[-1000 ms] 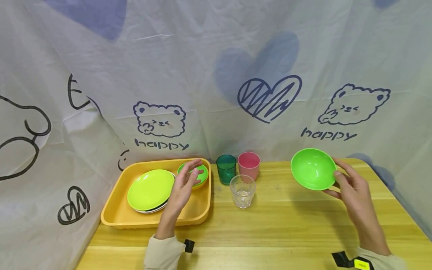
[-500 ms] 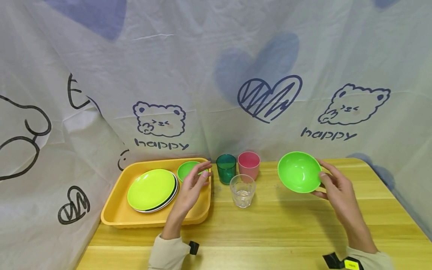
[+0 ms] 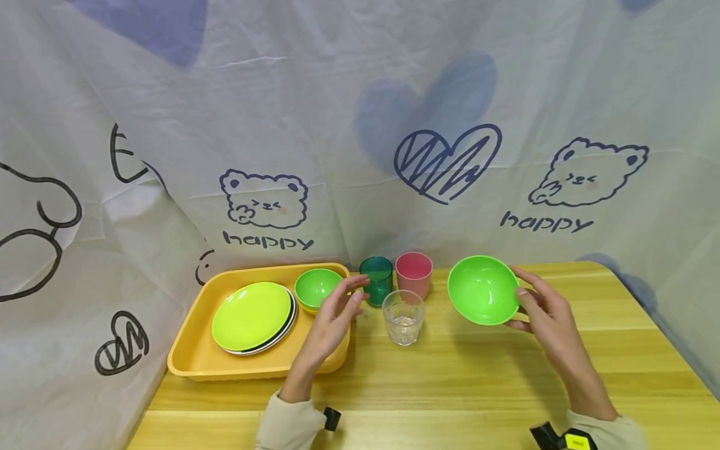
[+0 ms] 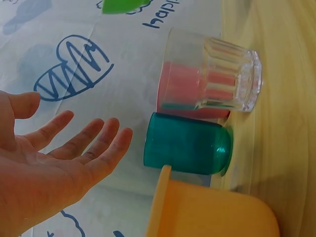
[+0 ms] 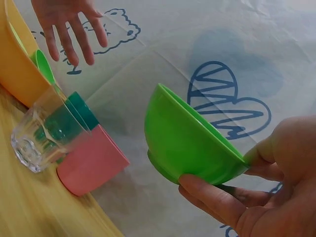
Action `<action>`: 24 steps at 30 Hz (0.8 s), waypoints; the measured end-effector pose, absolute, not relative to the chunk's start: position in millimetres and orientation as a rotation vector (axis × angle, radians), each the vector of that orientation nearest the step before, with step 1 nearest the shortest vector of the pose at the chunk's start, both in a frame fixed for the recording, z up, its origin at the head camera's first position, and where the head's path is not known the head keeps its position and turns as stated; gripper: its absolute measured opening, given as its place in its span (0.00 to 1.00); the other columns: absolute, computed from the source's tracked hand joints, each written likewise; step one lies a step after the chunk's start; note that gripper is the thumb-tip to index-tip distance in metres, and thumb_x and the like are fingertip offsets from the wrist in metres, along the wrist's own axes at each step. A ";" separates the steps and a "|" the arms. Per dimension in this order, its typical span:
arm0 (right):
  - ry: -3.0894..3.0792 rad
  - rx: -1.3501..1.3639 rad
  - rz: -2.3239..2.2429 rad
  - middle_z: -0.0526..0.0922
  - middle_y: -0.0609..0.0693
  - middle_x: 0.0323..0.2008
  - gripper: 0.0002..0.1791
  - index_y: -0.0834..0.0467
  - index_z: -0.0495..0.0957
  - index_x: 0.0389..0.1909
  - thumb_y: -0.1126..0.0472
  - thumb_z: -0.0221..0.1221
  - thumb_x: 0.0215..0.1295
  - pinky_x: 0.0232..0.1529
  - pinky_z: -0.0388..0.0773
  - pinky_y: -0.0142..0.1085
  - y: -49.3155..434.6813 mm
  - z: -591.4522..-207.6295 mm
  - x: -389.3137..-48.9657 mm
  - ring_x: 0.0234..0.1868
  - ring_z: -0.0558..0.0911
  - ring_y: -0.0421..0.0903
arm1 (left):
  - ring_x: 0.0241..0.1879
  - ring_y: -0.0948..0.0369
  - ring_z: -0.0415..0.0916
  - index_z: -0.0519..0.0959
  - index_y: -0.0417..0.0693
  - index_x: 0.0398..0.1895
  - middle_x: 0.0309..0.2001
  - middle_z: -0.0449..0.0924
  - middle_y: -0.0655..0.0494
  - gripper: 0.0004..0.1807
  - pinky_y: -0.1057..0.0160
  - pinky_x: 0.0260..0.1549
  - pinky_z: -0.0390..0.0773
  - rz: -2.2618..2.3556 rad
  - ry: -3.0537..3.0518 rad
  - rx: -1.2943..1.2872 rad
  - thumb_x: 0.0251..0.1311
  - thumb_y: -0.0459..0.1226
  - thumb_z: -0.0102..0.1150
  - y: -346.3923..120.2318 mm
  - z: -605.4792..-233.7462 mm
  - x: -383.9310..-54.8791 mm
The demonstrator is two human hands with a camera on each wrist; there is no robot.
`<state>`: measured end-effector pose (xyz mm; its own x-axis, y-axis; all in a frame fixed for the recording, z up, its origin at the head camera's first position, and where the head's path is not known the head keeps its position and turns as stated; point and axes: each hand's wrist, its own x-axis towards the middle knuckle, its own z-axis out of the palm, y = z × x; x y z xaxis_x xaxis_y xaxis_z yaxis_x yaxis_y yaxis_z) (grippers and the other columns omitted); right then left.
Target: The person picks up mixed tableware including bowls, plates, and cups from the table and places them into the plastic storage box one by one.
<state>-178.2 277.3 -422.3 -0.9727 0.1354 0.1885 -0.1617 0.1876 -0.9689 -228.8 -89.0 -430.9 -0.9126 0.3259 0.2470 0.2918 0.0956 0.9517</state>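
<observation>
The bowl [image 3: 484, 290] is raised above the surface [image 3: 427, 387], gripped by the right hand [image 3: 544, 312]. The left hand [image 3: 332, 320], free with fingers spread, hovers near the tray [image 3: 191, 353] and green cup [image 3: 380, 284]; the pink cup [image 3: 414, 274] and glass [image 3: 404, 324] stand beside that.

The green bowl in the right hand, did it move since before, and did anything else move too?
Yes! In the head view, the green bowl moved left and slightly down with the right hand. The left hand moved right. Nothing was newly grabbed or let go. The tray, plates, teal cup, pink cup and clear cup stayed put.
</observation>
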 end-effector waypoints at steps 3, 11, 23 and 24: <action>-2.253 0.037 1.859 0.80 0.41 0.51 0.27 0.61 0.63 0.77 0.59 0.49 0.82 0.36 0.87 0.35 271.2 -422.3 -177.9 0.41 0.84 0.35 | 0.65 0.42 0.73 0.67 0.39 0.73 0.70 0.69 0.39 0.23 0.39 0.62 0.74 1.983 2.297 0.666 0.81 0.40 0.45 -86.2 -431.5 -226.9; -2.302 0.088 1.882 0.79 0.69 0.54 0.26 0.61 0.64 0.76 0.59 0.48 0.82 0.37 0.88 0.37 250.4 -425.3 -178.1 0.41 0.85 0.37 | 0.65 0.39 0.72 0.68 0.42 0.72 0.69 0.71 0.44 0.23 0.42 0.62 0.75 1.970 2.263 0.680 0.81 0.40 0.46 -80.4 -435.0 -225.8; -2.297 0.157 1.929 0.82 0.67 0.47 0.23 0.62 0.68 0.73 0.63 0.49 0.81 0.35 0.88 0.41 228.4 -432.4 -179.4 0.40 0.85 0.40 | 0.64 0.38 0.72 0.67 0.43 0.73 0.69 0.69 0.37 0.22 0.39 0.61 0.75 1.955 2.224 0.707 0.80 0.38 0.47 -68.1 -440.9 -223.1; -2.297 0.161 1.932 0.82 0.67 0.46 0.23 0.62 0.68 0.73 0.64 0.49 0.81 0.35 0.88 0.42 226.7 -433.2 -179.5 0.40 0.85 0.40 | 0.65 0.38 0.72 0.67 0.43 0.73 0.69 0.69 0.37 0.23 0.39 0.61 0.75 1.954 2.220 0.709 0.80 0.38 0.47 -67.3 -440.8 -222.8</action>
<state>-179.5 226.7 -433.2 -0.9851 0.0053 0.1717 -0.1682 0.1716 -0.9707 -222.8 -67.3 -440.8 -0.8865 0.4038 0.2260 0.2755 0.0682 0.9589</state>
